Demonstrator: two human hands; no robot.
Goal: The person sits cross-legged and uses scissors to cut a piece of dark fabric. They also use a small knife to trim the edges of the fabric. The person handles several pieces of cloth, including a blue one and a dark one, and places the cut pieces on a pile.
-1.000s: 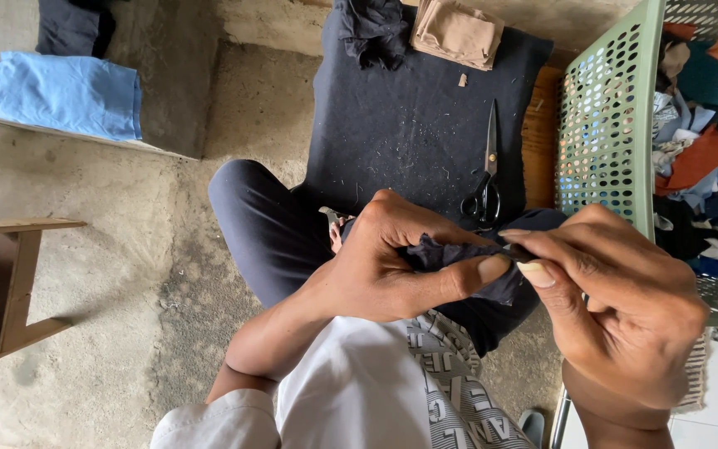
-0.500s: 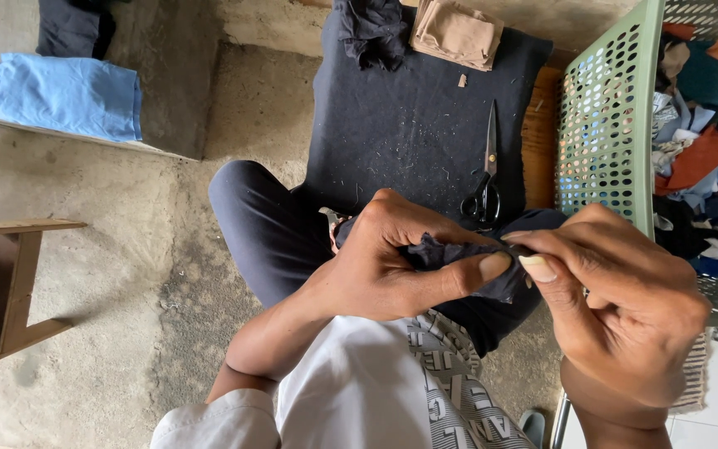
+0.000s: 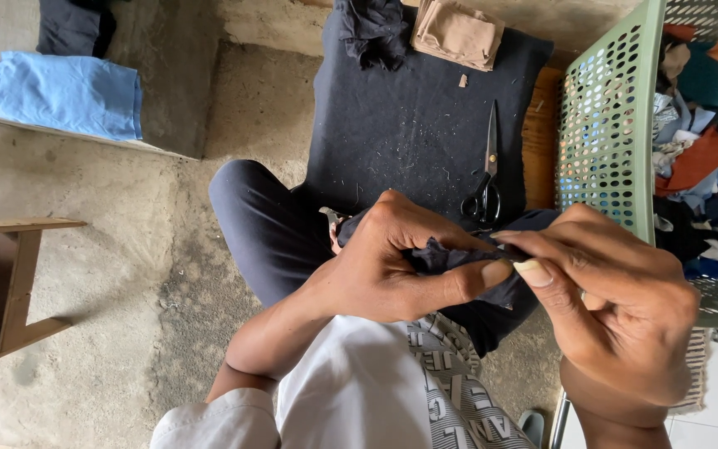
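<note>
My left hand (image 3: pixel 392 266) grips a small piece of dark navy cloth (image 3: pixel 446 256) over my lap, thumb pressed along its edge. My right hand (image 3: pixel 617 308) pinches the same cloth at its right end, fingertips meeting the left thumb. Most of the cloth is hidden inside the left fist. Black-handled scissors (image 3: pixel 487 179) lie just beyond my hands on a dark cloth-covered board (image 3: pixel 409 125).
A green perforated plastic basket (image 3: pixel 608 133) full of mixed coloured fabric scraps stands at the right. A folded tan cloth (image 3: pixel 457 32) and a black bundle (image 3: pixel 373 29) lie on the board's far end. A light blue cloth (image 3: pixel 64 93) lies at the left, a wooden bench (image 3: pixel 10 283) below it.
Both hands stay on the cloth; the fingers have shifted only slightly along its edge.
</note>
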